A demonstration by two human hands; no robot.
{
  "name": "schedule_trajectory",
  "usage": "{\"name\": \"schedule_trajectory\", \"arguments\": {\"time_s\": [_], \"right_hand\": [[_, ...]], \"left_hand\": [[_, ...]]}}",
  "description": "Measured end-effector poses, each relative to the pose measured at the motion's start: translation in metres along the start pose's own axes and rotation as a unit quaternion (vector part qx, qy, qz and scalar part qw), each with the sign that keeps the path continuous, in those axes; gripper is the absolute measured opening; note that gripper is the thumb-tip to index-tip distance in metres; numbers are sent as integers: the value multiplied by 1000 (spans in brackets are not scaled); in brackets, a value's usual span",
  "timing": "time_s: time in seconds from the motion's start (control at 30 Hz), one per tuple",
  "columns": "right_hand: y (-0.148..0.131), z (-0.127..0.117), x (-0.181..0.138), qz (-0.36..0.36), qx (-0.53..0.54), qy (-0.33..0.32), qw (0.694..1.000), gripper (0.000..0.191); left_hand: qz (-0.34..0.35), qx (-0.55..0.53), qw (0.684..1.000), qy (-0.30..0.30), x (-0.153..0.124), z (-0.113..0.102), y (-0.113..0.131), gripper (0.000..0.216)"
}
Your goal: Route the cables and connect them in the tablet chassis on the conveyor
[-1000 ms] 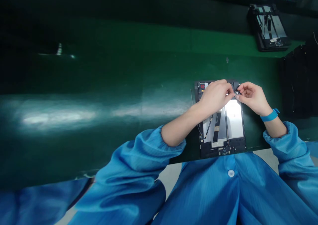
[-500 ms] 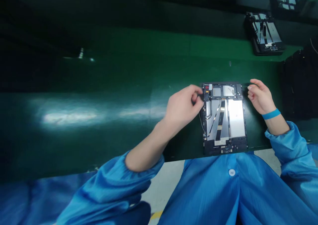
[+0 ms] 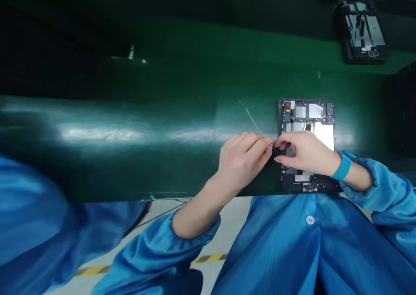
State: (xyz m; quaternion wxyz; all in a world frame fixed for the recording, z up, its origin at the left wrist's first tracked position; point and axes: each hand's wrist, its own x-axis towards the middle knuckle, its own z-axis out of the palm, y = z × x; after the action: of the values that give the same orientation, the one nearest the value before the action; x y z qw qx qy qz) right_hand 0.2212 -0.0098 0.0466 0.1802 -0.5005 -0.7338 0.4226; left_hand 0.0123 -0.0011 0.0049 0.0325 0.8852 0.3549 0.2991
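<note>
An opened tablet [image 3: 324,134] lies on the green bench, its circuit boards, silver panels and flat cables showing. My left hand [image 3: 245,160] is beside its left edge, fingertips pinched on a thin wire [image 3: 253,119]. One pale stretch of this wire sticks out up and left over the bench; a short dark end shows at the fingertips. My right hand [image 3: 307,152], with a blue wristband, reaches over the middle of the tablet. Its thumb and forefinger are apart close to the left fingertips, and it covers part of the silver panels.
Another opened tablet [image 3: 367,30] rests on a dark stack at the back right. A black object [image 3: 403,113] stands at the right edge. Beside me on the left is a person's blue sleeve [image 3: 29,217]. The bench's front edge runs just below the tablet.
My right hand has come from the tablet's right side across it to meet the left. My left hand has drawn away from the tablet's upper left edge, holding the wire. The view has shifted.
</note>
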Motion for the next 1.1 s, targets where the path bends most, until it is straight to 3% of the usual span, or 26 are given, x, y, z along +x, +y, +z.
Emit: {"name": "schedule_trajectory", "arguments": {"time_s": [0.13,0.23,0.33,0.43,0.53,0.63,0.9,1.1], "right_hand": [[1,-6,0,-29,-26,-36,999,16],[9,-21,-6,-68,-22,-67,995,19],[21,-30,-10,-100,-27,-80,991,20],[31,-25,-5,-149,-66,-40,986,17],[39,-18,6,-187,-111,-8,976,18],[45,-15,16,-194,-116,-4,974,18],[54,-16,28,-186,-40,-8,982,18],[58,-9,34,-201,-22,-5,979,18]], "left_hand": [[29,-50,997,46,4,-21,18,24],[-110,-135,984,40,4,-22,29,50],[-279,-274,919,-49,1,-12,36,69],[-359,-405,829,-143,-4,0,40,71],[-409,-464,771,-153,-8,9,43,67],[-440,-495,738,-130,-10,14,44,65],[-498,-490,706,-114,-1,16,39,60],[-487,-462,736,-90,10,18,27,44]]}}
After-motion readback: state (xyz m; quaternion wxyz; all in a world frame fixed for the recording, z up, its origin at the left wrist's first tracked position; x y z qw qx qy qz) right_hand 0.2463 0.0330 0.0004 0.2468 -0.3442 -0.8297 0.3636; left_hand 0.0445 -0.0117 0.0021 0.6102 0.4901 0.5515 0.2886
